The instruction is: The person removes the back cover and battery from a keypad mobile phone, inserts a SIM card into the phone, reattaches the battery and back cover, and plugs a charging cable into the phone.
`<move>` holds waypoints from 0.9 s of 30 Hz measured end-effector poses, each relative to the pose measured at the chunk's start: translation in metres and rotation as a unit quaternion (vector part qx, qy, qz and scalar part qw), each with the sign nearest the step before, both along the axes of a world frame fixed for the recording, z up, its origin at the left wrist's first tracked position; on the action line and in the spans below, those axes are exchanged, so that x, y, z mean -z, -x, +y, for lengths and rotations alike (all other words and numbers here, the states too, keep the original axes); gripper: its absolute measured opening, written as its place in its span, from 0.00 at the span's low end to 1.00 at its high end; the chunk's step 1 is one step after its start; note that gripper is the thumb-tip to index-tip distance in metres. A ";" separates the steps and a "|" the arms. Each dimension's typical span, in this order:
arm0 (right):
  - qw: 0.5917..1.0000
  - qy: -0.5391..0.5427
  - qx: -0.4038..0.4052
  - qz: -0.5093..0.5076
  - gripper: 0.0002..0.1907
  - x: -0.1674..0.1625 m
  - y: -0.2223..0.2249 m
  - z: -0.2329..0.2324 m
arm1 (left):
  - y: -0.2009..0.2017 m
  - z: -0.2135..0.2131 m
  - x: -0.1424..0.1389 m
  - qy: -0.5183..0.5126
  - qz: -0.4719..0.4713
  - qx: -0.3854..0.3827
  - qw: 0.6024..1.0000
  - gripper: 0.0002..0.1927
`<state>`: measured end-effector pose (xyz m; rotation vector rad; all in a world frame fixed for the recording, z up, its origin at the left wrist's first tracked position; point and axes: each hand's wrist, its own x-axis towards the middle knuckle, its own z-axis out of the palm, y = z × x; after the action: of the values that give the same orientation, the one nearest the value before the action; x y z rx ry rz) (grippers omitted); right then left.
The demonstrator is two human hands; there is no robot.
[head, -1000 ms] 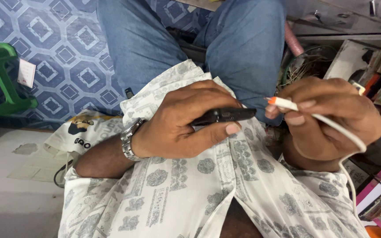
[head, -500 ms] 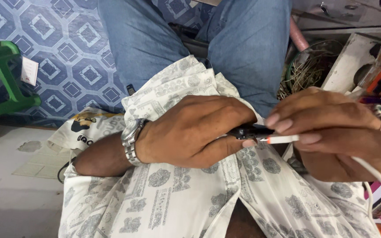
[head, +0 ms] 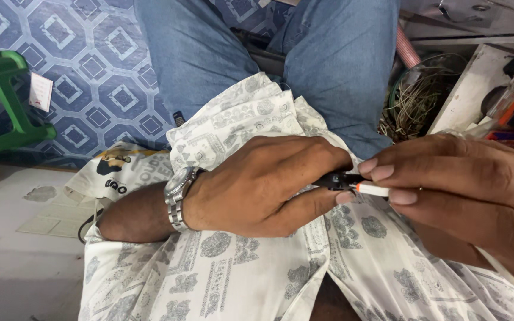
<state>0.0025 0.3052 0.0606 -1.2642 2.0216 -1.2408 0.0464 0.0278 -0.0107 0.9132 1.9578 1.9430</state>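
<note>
Drawn closer together: left hand (head: 263,184) gripping black tool (head: 333,180), possibly cutters; right hand (head: 465,190) pinching white cable (head: 371,189) at tool's tip.

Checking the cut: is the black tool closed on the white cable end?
Cannot tell. The left hand covers most of the black tool; its tip meets the white cable pinched by the right hand.

White shirt (head: 221,279) with grey motifs, blue jeans (head: 340,65), blue geometric floor (head: 84,71) (white outlines), green stool (head: 1,101).
</note>
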 end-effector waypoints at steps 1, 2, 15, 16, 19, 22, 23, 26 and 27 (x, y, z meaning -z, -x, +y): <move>1.000 -0.004 0.001 0.010 0.19 -0.001 0.001 -0.002 | 0.000 -0.001 0.000 0.003 0.001 -0.001 1.000 0.13; 1.000 -0.006 -0.002 0.013 0.19 -0.002 0.002 -0.004 | 0.000 -0.001 0.000 0.007 0.002 -0.001 1.000 0.13; 0.986 -0.067 0.001 0.152 0.13 -0.001 0.016 -0.012 | 0.005 0.004 -0.003 0.063 -0.058 0.021 0.996 0.12; 0.988 -0.068 -0.021 0.138 0.15 -0.001 0.020 -0.012 | 0.005 0.005 -0.004 0.061 -0.059 0.021 0.996 0.12; 0.990 -0.064 -0.066 0.111 0.21 -0.002 0.029 -0.011 | 0.008 0.005 -0.006 0.059 -0.066 0.025 0.996 0.11; 0.989 -0.055 -0.075 0.116 0.21 0.000 0.034 -0.011 | 0.009 0.004 -0.006 0.062 -0.092 0.039 0.993 0.11; 0.988 -0.057 -0.087 0.112 0.22 0.001 0.035 -0.011 | 0.010 0.004 -0.005 0.064 -0.103 0.045 0.992 0.11; 0.986 -0.045 -0.101 0.127 0.20 0.013 0.041 -0.011 | 0.011 0.004 -0.002 0.072 -0.140 0.061 0.986 0.11; 0.984 -0.039 -0.103 0.137 0.18 0.017 0.042 -0.012 | 0.011 0.004 -0.001 0.067 -0.136 0.056 0.987 0.11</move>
<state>-0.0400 0.2935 0.0432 -1.6333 2.0354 -0.9257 0.0353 0.0323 -0.0097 0.6684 1.8136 1.7461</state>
